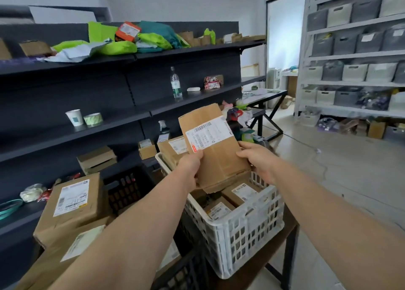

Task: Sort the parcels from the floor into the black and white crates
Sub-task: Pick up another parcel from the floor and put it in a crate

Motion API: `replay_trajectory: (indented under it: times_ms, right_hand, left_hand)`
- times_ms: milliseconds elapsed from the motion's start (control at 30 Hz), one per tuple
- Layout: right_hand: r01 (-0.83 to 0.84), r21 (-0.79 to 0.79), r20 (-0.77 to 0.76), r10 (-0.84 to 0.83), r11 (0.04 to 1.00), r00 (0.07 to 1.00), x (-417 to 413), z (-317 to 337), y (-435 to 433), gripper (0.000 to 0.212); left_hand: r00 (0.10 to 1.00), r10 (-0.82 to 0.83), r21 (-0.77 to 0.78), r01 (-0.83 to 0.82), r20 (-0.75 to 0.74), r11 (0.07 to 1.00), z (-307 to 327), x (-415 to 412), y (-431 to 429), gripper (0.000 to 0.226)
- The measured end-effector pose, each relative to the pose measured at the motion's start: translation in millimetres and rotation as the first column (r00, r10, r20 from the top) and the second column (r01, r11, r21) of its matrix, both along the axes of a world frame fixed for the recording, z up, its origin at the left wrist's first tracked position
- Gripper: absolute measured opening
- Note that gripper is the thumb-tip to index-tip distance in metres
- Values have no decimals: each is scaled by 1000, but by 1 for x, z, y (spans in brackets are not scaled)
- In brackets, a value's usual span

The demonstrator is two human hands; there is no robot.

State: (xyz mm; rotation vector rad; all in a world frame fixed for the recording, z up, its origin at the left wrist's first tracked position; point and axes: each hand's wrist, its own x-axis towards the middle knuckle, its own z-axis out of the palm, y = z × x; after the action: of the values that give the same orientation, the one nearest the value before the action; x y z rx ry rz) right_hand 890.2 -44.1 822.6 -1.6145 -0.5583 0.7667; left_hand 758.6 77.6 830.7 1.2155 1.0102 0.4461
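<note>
A flat brown parcel (215, 145) with a white label tilts above the white crate (247, 235). More parcels (243, 192) lie inside it. The black crate (129, 188) stands to its left.

Both bare forearms reach toward twelve o'clock; the left hand (190, 169) and right hand (256, 160) grip a parcel (219, 158) at its seven and four o'clock.

Both arms are showing as bare limbs reaching from the lower frame edge. The left forearm (131, 235) and the right forearm (333, 204) are showing uncovered along their whole visible length. The left hand (190, 168) and the right hand (257, 159) are likewise showing bare.
</note>
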Motion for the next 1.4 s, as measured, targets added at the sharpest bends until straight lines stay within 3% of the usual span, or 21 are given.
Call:
replay_trajectory:
  times_ms: [300, 467, 567, 667, 833, 900, 1100, 1200, 1267, 1333, 1367, 1400]
  right_hand:
    - [108, -112, 93, -98, 988, 991, 42, -5, 28, 47]
    - [201, -189, 115, -182, 961, 977, 82, -22, 21, 43]
    - [199, -247, 148, -166, 949, 975, 104, -30, 22, 25]
    - [161, -326, 203, -98, 932, 974, 130, -40, 28, 19]
    - [0, -559, 251, 169, 829, 953, 166, -61, 46, 24]
    - [-44, -553, 256, 219, 832, 942, 176, -63, 61, 22]
    - [-234, -570, 242, 433, 788, 868, 179, -75, 100, 41]
    - [-290, -544, 240, 477, 787, 846, 178, -81, 113, 40]
    - [-315, -527, 257, 501, 790, 827, 176, -83, 120, 38]
    - [-329, -492, 293, 509, 806, 809, 171, -82, 129, 35]
    - [-347, -472, 296, 516, 810, 804, 167, -82, 134, 34]
    - [-371, -449, 286, 524, 813, 802, 162, -82, 140, 33]
  left_hand:
    - [993, -90, 52, 94, -75, 994, -9, 49, 22, 16]
    - [965, -203, 28, 211, -167, 977, -29, 90, 14, 35]
    - [943, -245, 2, 252, -226, 968, -40, 111, 13, 40]
    - [898, -305, -28, 313, -318, 949, -52, 129, 14, 36]
    - [734, -415, -115, 424, -537, 898, -82, 145, 19, 43]
    - [681, -421, -119, 444, -599, 888, -88, 150, 25, 45]
    - [635, -429, -115, 474, -643, 873, -107, 154, 36, 50]
    - [630, -457, -147, 481, -628, 864, -108, 152, 36, 33]
    - [710, -311, -2, 399, -631, 917, -98, 151, 42, 16]
    - [859, 29, 302, 147, -511, 942, -82, 147, 53, 19]
    - [893, 223, 457, -22, -392, 889, -73, 142, 58, 20]
    - [875, 395, 607, -158, -280, 779, -65, 135, 64, 20]
